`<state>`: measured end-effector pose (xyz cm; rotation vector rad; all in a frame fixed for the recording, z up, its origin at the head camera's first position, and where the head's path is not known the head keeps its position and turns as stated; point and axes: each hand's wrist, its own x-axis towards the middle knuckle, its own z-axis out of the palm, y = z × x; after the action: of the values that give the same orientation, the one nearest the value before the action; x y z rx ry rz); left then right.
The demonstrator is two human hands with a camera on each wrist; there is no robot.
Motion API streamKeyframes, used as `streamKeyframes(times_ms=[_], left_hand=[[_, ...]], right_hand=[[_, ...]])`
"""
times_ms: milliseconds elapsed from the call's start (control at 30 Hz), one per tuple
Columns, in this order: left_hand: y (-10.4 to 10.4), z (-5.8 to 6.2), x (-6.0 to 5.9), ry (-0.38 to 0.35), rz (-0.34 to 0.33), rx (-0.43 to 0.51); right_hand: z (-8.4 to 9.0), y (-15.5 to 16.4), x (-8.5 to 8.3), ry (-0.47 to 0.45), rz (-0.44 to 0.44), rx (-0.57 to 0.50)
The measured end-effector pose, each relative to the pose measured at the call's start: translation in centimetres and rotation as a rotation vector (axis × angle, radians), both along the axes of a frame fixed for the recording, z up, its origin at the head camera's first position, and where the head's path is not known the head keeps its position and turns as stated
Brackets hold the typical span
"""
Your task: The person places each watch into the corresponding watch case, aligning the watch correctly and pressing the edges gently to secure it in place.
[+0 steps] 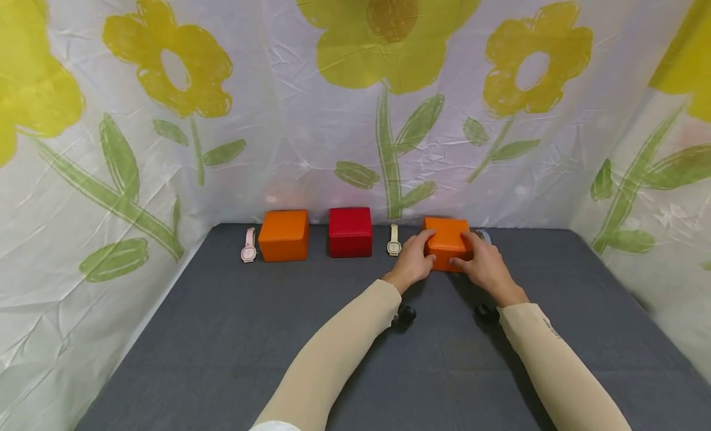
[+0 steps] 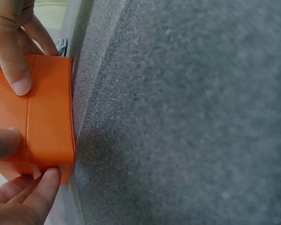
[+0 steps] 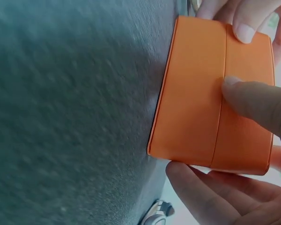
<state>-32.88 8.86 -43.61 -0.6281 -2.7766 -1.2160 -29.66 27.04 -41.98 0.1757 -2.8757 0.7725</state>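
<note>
Orange box (image 1: 447,242) sat at the desk's (image 1: 278,332) back edge, right of a cream watch (image 1: 394,241). Left hand (image 1: 413,258) and right hand (image 1: 484,265) gripped its sides, fingers curled. It looked rigid, light, smooth-skinned; side walls below the lid seam seemed safest.

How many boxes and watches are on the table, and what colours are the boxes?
Orange boxes: 2, one at the left, one held by both hands
Red box: 1
Watches: 3, pink, cream, and one partly hidden
Total: 6
</note>
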Motion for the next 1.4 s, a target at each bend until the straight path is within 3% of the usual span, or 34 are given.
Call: streamKeyframes(times_ms=[267,767,1067,1267,1400], left_hand=[[-0.9,-0.1,0.9,-0.004,-0.037,-0.004],[-2.0,-0.1,3.0,0.020,-0.068,-0.007],[-2.5,-0.3,4.3,0.070,-0.081,-0.008],[-2.6,-0.4,4.6,0.046,-0.081,0.003],[-2.4,-0.5,4.4,-0.036,-0.045,0.058]], right_hand=[[-0.1,-0.6,1.7,0.050,0.001,0.017],[0.4,-1.5,4.4,0.031,-0.005,0.042],[0.5,-2.1,5.8,0.047,-0.002,0.066],[0.3,-1.9,6.1,0.066,0.009,0.048],[0.1,-1.4,5.9,0.047,0.022,-0.012]])
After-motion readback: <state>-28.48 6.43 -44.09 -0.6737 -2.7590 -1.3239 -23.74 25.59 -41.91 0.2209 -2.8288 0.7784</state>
